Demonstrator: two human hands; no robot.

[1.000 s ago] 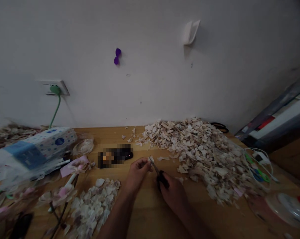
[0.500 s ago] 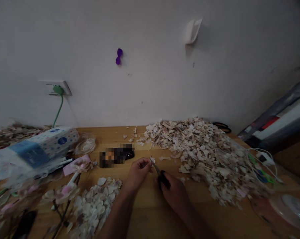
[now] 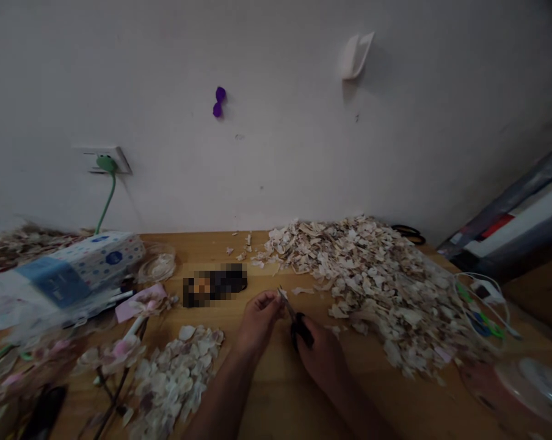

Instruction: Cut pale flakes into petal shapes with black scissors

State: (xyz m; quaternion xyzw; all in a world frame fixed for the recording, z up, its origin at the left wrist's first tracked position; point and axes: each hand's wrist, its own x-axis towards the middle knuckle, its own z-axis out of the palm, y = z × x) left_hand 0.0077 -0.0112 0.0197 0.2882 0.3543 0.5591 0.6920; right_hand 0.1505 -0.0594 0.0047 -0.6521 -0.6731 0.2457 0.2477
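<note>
Over the middle of the wooden table point(image 3: 276, 391), my left hand point(image 3: 261, 315) pinches a small pale petal-like piece point(image 3: 282, 296) between thumb and fingers. My right hand point(image 3: 320, 348) is closed on the black handles of a pair of scissors point(image 3: 298, 327), whose blades point up and left against the pale piece. Left of my left forearm lies a heap of rounded pale petals point(image 3: 177, 379). A larger heap of irregular pale scraps point(image 3: 372, 275) spreads to the right of my right hand.
A pixelated dark object point(image 3: 215, 285) lies beyond my left hand. At left are a tissue pack point(image 3: 97, 260), artificial flowers point(image 3: 120, 354) and a pink card point(image 3: 138, 302). White cable point(image 3: 508, 305) and a clear container point(image 3: 539, 385) are at right; the wall point(image 3: 276, 153) stands behind.
My left hand has shifted and turned slightly, and the pale piece has moved a little to the right beside the blades. My right hand has barely moved.
</note>
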